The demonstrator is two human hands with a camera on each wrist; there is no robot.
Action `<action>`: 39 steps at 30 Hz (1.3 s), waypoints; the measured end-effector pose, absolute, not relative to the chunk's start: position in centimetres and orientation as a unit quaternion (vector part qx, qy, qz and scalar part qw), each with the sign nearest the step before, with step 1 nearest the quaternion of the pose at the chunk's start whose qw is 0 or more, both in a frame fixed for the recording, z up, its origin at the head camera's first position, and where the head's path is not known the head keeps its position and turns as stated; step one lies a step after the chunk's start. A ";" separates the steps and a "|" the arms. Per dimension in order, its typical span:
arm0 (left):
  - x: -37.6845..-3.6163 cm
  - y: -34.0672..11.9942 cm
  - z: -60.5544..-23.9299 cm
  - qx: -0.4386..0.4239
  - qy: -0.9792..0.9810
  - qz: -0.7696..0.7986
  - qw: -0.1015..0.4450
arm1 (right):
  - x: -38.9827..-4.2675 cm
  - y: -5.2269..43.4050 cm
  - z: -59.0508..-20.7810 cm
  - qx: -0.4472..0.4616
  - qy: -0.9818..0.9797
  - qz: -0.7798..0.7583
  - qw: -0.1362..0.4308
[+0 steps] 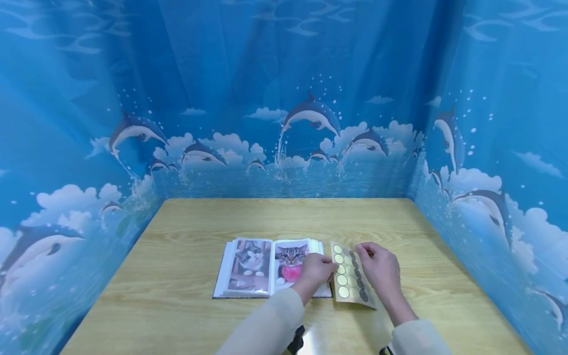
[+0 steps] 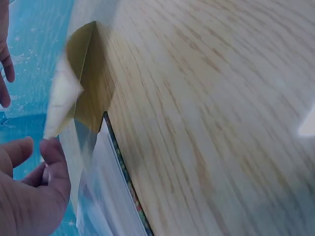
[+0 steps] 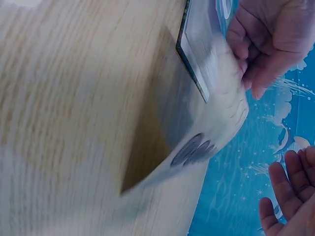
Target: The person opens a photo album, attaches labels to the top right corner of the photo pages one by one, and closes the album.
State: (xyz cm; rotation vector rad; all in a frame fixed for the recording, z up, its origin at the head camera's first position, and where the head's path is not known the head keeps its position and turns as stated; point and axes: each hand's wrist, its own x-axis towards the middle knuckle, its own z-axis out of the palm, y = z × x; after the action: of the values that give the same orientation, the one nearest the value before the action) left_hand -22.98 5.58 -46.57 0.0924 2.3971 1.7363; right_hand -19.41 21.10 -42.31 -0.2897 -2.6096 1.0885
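Note:
My left hand (image 1: pixel 317 270) pinches the left edge of a tan sticker sheet (image 1: pixel 348 276) that carries rows of round gold stickers; the column along its right side looks dark. The sheet stands tilted and curved over the table, and the left wrist view shows its brown underside (image 2: pixel 96 73). By the sheet's upper right corner is my right hand (image 1: pixel 380 268). In the right wrist view its loosely bent fingers (image 3: pixel 285 189) are apart from the sheet, with nothing seen in them; the thumb is outside that view. Left of the sheet lies an open photo album (image 1: pixel 271 266) with cat pictures, partly covered by my left hand.
A wooden table (image 1: pixel 177 315) bears the album. Blue curtains (image 1: pixel 248 74) printed with dolphins and clouds surround the table at the back and both sides. A small black object (image 1: pixel 296 340) shows under the left sleeve.

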 end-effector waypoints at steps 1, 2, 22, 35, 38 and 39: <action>-23.1 5.4 -46.7 0.043 0.811 0.577 0.083 | -19.4 21.0 -42.4 -0.101 -0.909 0.377 0.148; -23.2 5.2 -46.8 0.055 0.818 0.567 0.074 | -19.5 20.9 -42.4 -0.101 -0.909 0.377 0.147; -23.0 -6.2 -46.6 0.165 0.967 0.191 -0.030 | -22.0 16.7 -44.6 -0.033 -0.931 0.346 0.116; -21.6 -14.1 -47.8 0.095 0.975 0.199 0.009 | -24.8 12.0 -44.8 0.042 -0.942 0.310 0.122; -21.5 -14.4 -47.9 0.094 0.973 0.209 0.029 | -25.7 11.0 -44.9 0.046 -0.944 0.307 0.114; -21.4 -14.4 -47.9 0.091 0.972 0.212 0.036 | -26.1 10.6 -44.9 0.048 -0.944 0.308 0.108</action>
State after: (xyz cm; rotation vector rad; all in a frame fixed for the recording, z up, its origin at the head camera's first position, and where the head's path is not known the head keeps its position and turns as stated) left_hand -21.44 -14.41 -47.90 0.2780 2.9856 0.6522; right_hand -26.05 10.62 -44.94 0.1403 -2.7771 0.9052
